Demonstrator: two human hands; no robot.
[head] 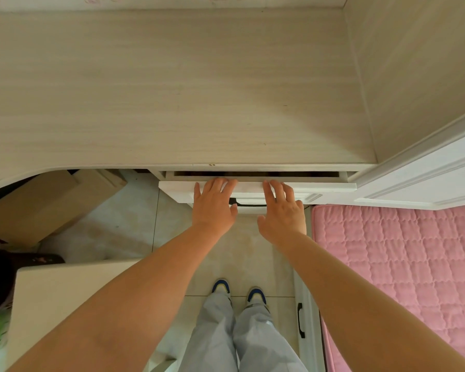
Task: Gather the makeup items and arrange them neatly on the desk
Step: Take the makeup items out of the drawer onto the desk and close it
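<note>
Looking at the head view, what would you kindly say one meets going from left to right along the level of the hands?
Cardboard box → left hand → drawer handle → right hand → pink quilt.

Both our hands on the desk drawer

Our left hand (pixel 214 206) and right hand (pixel 283 210) lie flat, fingers straight, on the white drawer front (pixel 320 187), open a crack beneath the desk (pixel 172 89).

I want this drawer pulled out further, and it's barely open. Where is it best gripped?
Probably by the dark bar handle on the drawer front, fingers curled under it from the front. It stands off the panel between the left hand and right hand, which only rest flat on the top edge.
</note>
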